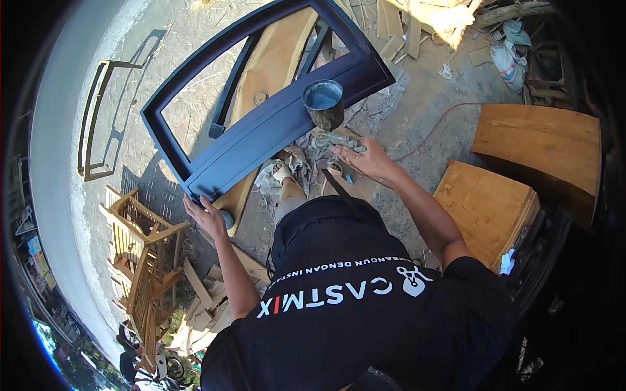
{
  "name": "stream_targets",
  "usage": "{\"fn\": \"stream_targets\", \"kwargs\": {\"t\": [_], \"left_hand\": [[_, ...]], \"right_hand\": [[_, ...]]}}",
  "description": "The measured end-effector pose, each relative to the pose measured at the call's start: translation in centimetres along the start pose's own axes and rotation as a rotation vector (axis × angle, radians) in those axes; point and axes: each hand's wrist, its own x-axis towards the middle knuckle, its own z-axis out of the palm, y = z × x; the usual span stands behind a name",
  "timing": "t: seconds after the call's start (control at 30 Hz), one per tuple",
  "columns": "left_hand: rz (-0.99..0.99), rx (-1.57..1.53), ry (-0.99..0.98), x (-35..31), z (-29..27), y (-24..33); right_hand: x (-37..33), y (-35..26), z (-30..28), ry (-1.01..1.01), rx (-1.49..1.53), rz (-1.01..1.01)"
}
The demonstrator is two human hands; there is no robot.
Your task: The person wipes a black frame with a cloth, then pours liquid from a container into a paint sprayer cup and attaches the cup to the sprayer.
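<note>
A large dark-painted wooden door frame leans in front of me, with two openings and a solid lower panel. My left hand grips its lower left corner, thumb and fingers at the edge. In my right hand is a spray gun, topped by a stained cup that appears to hold dark liquid. The cup overlaps the frame's lower edge in view; whether they touch I cannot tell. Behind the frame stands a bare wooden slab. My right fingertips are partly hidden by the gun.
Wooden slatted benches stand at the left, beyond them a thin rectangular frame. Brown wooden cabinets sit close on my right. A thin hose crosses the ground. Wood offcuts and a white sack lie at the back.
</note>
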Motion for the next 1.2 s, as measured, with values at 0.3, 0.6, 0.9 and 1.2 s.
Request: {"fn": "stream_targets", "kwargs": {"t": [0.3,0.6,0.9,1.2], "left_hand": [[-0.145,0.164,0.001,-2.4,1.8,1.0],[-0.277,0.189,-0.159,-6.9,1.6,-2.8],[-0.264,0.061,0.106,-6.3,0.8,2.1],[0.053,-0.433,-0.138,1.1,5.8,19.8]], "right_hand": [[-5.1,7.7,-12.8,0.829,0.295,0.122],[-4.6,4.9,-4.2,0.131,0.105,-0.028],[-2.2,6.8,-17.6,0.765,-0.064,0.109],[2.9,9.7,-29.3,0.371,0.205,0.312]]}}
